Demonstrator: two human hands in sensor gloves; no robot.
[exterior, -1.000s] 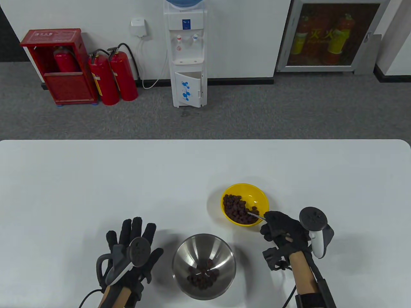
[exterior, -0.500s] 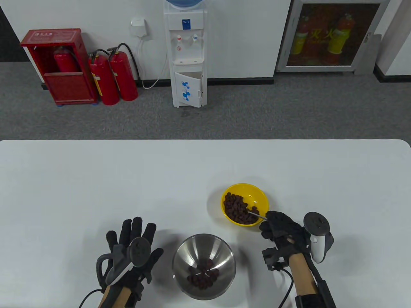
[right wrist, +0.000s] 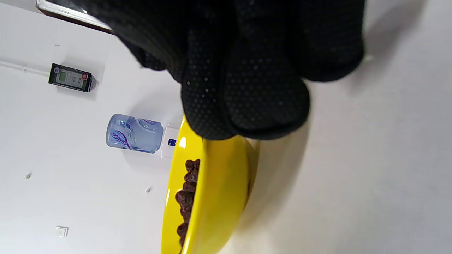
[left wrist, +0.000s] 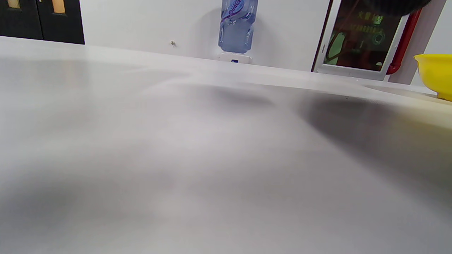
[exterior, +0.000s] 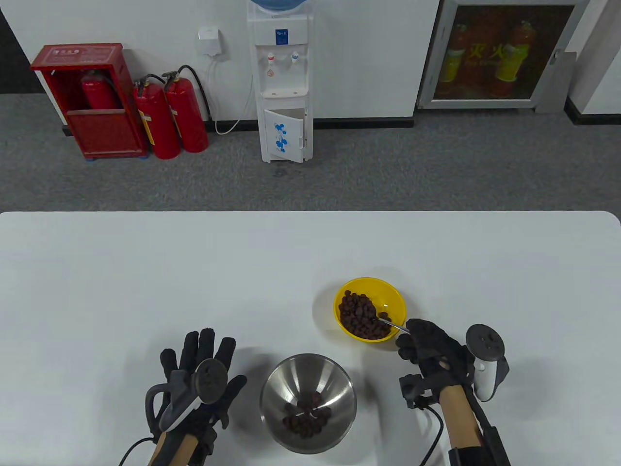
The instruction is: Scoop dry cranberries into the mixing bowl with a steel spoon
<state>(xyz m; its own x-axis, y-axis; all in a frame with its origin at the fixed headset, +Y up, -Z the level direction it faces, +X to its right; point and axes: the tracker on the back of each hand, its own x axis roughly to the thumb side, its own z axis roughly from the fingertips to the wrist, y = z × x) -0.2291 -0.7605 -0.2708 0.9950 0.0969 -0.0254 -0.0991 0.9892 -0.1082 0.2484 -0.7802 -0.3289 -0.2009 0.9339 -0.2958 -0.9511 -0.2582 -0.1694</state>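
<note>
A yellow bowl [exterior: 391, 293] holds a heap of dark dry cranberries [exterior: 359, 316]. My right hand [exterior: 427, 342] grips the steel spoon [exterior: 394, 325] by its handle just right of the bowl; the spoon's head lies among the cranberries. The steel mixing bowl [exterior: 308, 403] stands near the front edge with some cranberries [exterior: 307, 418] in its bottom. My left hand [exterior: 201, 374] rests flat on the table left of the mixing bowl, fingers spread, holding nothing. In the right wrist view my gloved fingers [right wrist: 243, 77] hide the spoon above the yellow bowl [right wrist: 215, 197]. The left wrist view shows the yellow bowl's edge [left wrist: 436, 74].
The white table [exterior: 194, 281] stretches wide behind and to the left of both bowls. Beyond the table's far edge stand a water dispenser [exterior: 283, 82] and red fire extinguishers [exterior: 170, 116] on the floor.
My right hand has drawn slightly right and toward me, and the spoon has shifted within the cranberries, which now lie heaped more to the bowl's left. The left hand has not moved.
</note>
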